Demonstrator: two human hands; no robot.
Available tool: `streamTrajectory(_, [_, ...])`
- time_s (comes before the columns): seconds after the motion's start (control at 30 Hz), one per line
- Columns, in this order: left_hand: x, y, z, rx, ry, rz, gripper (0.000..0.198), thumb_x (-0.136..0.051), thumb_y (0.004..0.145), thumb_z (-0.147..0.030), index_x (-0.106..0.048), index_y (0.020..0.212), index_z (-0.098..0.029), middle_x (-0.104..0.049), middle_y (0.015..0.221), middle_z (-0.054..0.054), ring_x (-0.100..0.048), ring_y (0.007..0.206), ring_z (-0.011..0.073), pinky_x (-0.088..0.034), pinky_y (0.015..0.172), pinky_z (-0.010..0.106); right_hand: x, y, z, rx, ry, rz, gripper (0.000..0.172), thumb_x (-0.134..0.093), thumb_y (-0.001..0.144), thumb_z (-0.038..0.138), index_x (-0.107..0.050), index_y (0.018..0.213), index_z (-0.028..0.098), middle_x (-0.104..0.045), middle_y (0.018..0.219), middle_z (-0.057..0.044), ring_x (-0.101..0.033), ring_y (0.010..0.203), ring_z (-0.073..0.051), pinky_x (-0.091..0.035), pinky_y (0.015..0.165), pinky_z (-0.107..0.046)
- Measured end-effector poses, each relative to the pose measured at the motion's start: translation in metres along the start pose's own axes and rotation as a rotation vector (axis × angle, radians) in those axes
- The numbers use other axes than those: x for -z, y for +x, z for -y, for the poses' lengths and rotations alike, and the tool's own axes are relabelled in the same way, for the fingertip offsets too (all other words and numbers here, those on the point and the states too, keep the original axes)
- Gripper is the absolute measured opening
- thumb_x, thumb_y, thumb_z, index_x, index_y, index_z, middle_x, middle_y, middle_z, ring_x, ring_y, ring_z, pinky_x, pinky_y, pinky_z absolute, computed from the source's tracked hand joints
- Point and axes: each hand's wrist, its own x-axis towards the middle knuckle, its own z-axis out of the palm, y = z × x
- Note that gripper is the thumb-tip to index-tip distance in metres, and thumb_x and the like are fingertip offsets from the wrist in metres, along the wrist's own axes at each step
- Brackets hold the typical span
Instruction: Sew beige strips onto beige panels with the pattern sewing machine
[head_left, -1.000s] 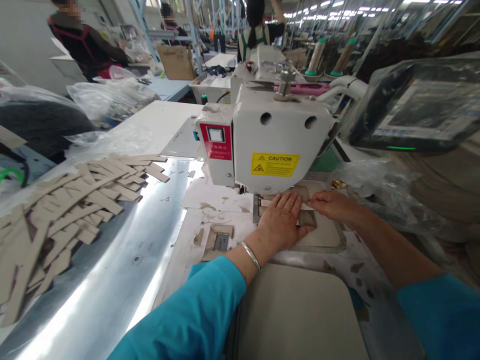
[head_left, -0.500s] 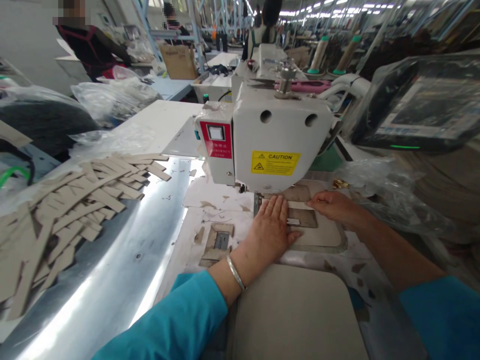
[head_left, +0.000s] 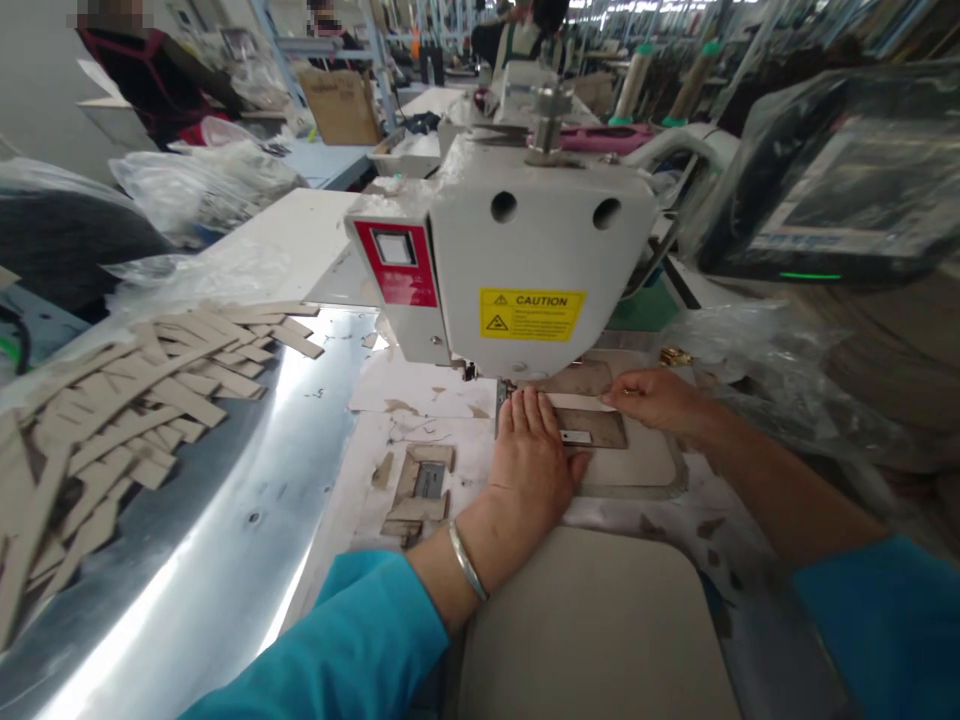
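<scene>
Patch (head_left: 600, 428) judged thin, limp; best pinned at edges. Left hand (head_left: 529, 460) laid open alongside; right hand (head_left: 656, 400) fingertips pressed on corner, nothing grasped.

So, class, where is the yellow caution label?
The yellow caution label is centre of the head view, on the white sewing machine, above the left hand.
</scene>
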Motion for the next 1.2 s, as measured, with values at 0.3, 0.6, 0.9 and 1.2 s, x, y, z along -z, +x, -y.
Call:
streamTrajectory(0.3, [-0.004,0.008,0.014,-0.228,-0.11,-0.022,0.068,-0.043,0.096,-0.048,-0.035,0.147,-0.003,-0.033,0.158,0.018,-0.03,0.147,0.0299,-0.025,0.123,0.045,0.004,-0.007,0.002,-0.135,0.152,-0.01,0.026,-0.067,0.083,0.029,-0.047,0.069,0.021,-0.043,0.044,0.007,-0.035,0.04,-0.007,-0.023,0.042,-0.022])
streamTrajectory(0.6, [-0.006,0.023,0.0,-0.335,-0.151,-0.003,0.066,-0.043,0.097,-0.047,-0.036,0.147,-0.005,-0.036,0.157,0.015,-0.032,0.146,0.0272,-0.028,0.122,0.041,0.006,-0.001,0.007,-0.162,0.033,0.067,0.036,-0.074,0.076,0.041,-0.052,0.06,0.018,-0.049,0.043,0.004,-0.035,0.036,-0.006,-0.022,0.038,-0.021])
streamTrajectory(0.9, [-0.006,0.007,0.016,-0.226,-0.136,-0.066,0.063,-0.051,0.094,-0.042,-0.042,0.143,-0.004,-0.043,0.152,0.018,-0.039,0.142,0.0312,-0.033,0.118,0.045,0.003,-0.001,0.011,-0.038,-0.27,0.018,0.028,-0.065,0.08,0.028,-0.05,0.058,0.02,-0.049,0.048,0.003,-0.046,0.044,-0.01,-0.032,0.044,-0.024])
streamTrajectory(1.2, [-0.008,0.006,0.016,-0.236,-0.134,-0.083,0.062,-0.049,0.095,-0.042,-0.042,0.143,-0.004,-0.042,0.153,0.018,-0.039,0.142,0.0317,-0.031,0.119,0.044,0.014,-0.013,0.024,-0.137,0.3,0.049,0.03,-0.076,0.077,0.02,-0.053,0.059,0.018,-0.055,0.054,0.001,-0.054,0.054,-0.011,-0.049,0.056,-0.023])
